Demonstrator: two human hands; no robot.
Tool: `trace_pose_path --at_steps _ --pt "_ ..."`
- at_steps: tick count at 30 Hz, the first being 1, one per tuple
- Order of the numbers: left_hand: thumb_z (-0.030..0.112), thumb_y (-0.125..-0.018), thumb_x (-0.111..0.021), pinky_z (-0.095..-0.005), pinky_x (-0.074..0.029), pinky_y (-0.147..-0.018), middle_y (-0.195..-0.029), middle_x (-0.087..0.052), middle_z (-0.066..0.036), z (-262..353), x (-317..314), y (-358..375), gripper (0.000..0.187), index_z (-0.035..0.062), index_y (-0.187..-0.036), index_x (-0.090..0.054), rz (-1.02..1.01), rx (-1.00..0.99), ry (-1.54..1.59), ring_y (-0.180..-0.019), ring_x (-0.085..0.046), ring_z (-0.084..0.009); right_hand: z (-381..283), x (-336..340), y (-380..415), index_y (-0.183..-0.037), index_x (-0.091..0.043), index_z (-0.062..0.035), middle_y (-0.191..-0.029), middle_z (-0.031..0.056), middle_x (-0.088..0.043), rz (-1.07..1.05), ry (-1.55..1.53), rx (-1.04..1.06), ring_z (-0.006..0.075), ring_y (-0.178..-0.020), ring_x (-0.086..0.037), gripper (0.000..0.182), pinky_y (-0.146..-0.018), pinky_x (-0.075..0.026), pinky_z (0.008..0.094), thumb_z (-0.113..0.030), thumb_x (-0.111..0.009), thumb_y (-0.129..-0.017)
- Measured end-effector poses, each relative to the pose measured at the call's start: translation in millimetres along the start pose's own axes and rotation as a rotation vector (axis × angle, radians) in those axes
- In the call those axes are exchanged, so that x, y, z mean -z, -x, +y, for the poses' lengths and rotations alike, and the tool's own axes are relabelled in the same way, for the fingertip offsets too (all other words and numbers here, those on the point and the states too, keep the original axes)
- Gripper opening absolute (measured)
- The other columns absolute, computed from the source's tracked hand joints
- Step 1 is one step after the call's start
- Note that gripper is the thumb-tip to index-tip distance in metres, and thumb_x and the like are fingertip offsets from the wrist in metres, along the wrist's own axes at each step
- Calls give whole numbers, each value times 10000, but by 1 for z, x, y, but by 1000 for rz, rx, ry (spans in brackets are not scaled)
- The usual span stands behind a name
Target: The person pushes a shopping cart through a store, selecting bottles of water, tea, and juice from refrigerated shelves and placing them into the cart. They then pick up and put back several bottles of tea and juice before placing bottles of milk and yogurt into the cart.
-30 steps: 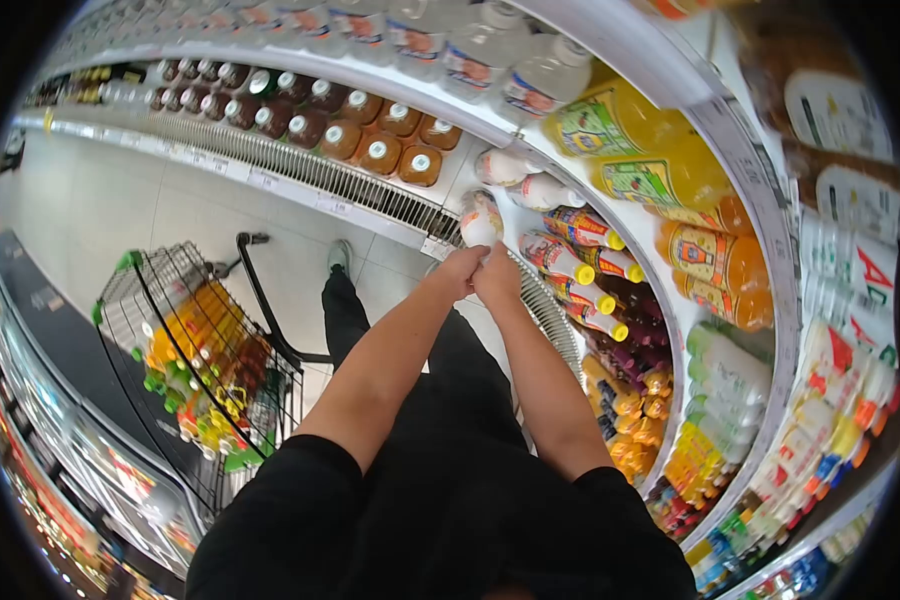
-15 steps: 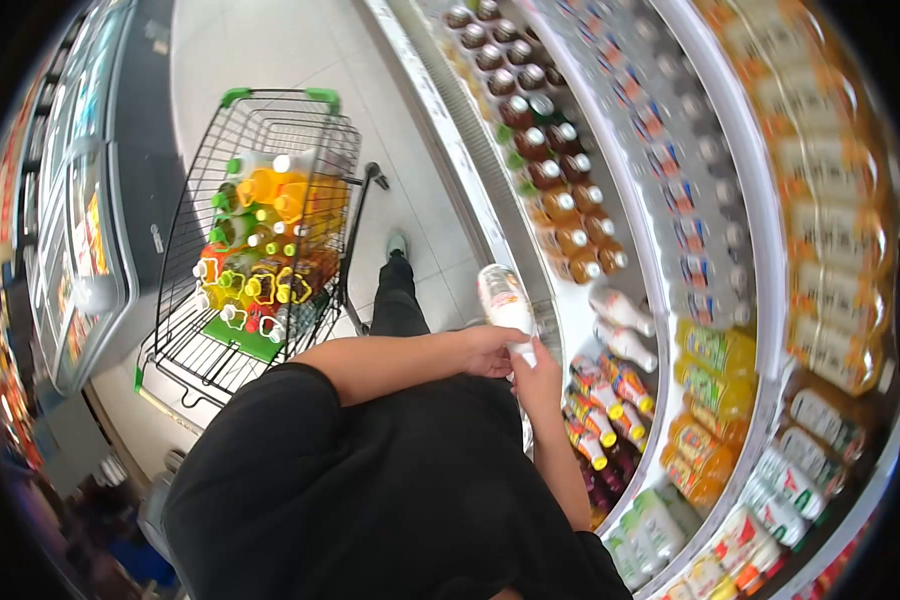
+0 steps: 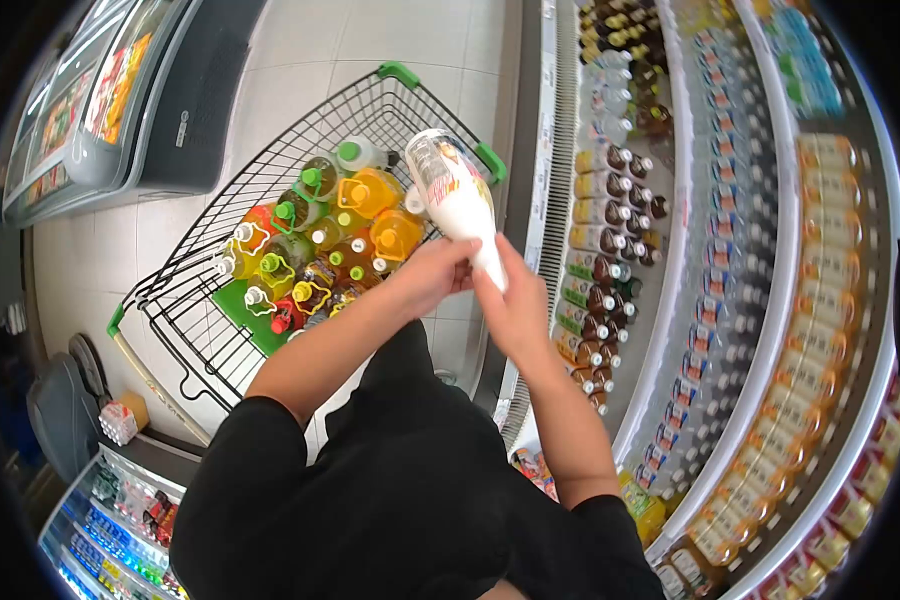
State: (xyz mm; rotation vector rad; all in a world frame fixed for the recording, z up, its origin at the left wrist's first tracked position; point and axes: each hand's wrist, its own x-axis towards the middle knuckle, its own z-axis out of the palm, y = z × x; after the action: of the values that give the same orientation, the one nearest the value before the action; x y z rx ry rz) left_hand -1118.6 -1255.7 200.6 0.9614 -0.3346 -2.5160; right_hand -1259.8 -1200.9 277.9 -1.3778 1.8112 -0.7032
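Observation:
A white bottle (image 3: 457, 195) with a printed label is held between my hands, its base tilted away from me and its narrow neck toward my body. My left hand (image 3: 438, 275) has its fingers closed on the neck from the left. From the right, my right hand (image 3: 515, 298) grips the same narrow end, thumb along it. The cap is hidden or hard to make out in the grip. Just beyond my left forearm stands a wire shopping cart (image 3: 400, 74) with green corners, and the bottle's base overlaps its far right side in view.
Several drink bottles (image 3: 372, 192) with coloured caps and handles fill the cart. On the right run long shelves of bottled drinks (image 3: 705, 330), with a dark shelf edge (image 3: 510, 180) beside the aisle. A freezer (image 3: 185, 110) stands at the left, a bottle display (image 3: 120, 520) lower left.
Both hands and the white bottle have moved left and away from the shelves, up to the cart. My view has turned, and the cart now appears closer. Both hands still hold the bottle.

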Motion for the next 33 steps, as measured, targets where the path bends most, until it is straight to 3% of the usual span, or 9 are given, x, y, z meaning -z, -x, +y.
trace_pose_path --at_steps 4,7,13,17,19,23,25,29,33 --pt "335 -1035 -515 -415 -503 -965 -1225 -656 -99 30 89 -80 424 45 -1344 -514 110 -30 106 -1122 -643 -221 14 -64 -118 -1325 -582 57 -1088 303 -691 -150 286 -52 446 -988 -686 555 -891 -541 476 -249 -631 -865" --pt "361 -1041 -494 -423 -495 -944 -1216 -658 -89 46 114 -97 428 62 -1345 -523 333 -3 86 -1115 -631 -222 36 -113 -181 -1251 -629 41 -1052 286 -701 -271 433 -83 444 -974 -683 495 -888 -535 504 -238 -625 -842" --pt "405 -1055 -420 -384 -536 -800 -1104 -659 -39 48 156 -115 387 104 -1249 -567 422 -48 231 -946 -645 -182 60 -190 -227 -1062 -669 1 -995 259 -714 -476 731 -79 408 -967 -698 295 -859 -555 480 -212 -647 -858" --pt "396 -1057 -401 -378 -537 -772 -1054 -650 -31 47 171 -120 387 122 -1293 -540 506 6 160 -911 -637 -169 67 -203 -235 -1153 -632 -6 -1055 254 -699 -476 683 -131 402 -988 -692 321 -862 -559 464 -185 -634 -887" --pt "373 -1053 -407 -352 -531 -760 -1056 -641 -30 40 176 -122 379 119 -1304 -534 490 -95 218 -895 -630 -158 68 -206 -233 -1220 -606 -5 -1127 252 -679 -504 671 -110 408 -1034 -673 358 -897 -547 464 -164 -616 -899" --pt "298 -1030 -483 -311 -525 -738 -1097 -624 -61 47 155 -95 397 60 -1346 -508 483 -264 2 -893 -620 -150 75 -190 -188 -1286 -581 -18 -1218 231 -633 -210 338 147 410 -1113 -624 412 -976 -506 459 -95 -629 -883" --pt "224 -995 -569 -294 -524 -753 -1130 -616 -99 45 138 -75 472 -3 -1394 -462 619 -264 -145 -906 -621 -158 71 -165 -152 -1300 -579 -30 -1241 218 -617 -66 224 313 401 -1135 -608 442 -1001 -489 454 -64 -645 -864" --pt "174 -969 -622 -293 -520 -854 -1157 -625 -118 15 130 -29 465 -41 -1363 -501 581 -353 -477 -967 -638 -168 97 -103 -48 -1098 -641 -24 -1065 179 -640 -39 83 302 395 -972 -623 250 -858 -515 491 -60 -644 -851" --pt "164 -979 -613 -285 -519 -866 -1097 -646 -98 -24 116 3 333 -46 -1236 -586 405 -251 -765 -951 -642 -163 153 -58 84 -1058 -670 -27 -1051 189 -672 -162 319 -188 391 -999 -646 226 -849 -532 479 -113 -639 -852"
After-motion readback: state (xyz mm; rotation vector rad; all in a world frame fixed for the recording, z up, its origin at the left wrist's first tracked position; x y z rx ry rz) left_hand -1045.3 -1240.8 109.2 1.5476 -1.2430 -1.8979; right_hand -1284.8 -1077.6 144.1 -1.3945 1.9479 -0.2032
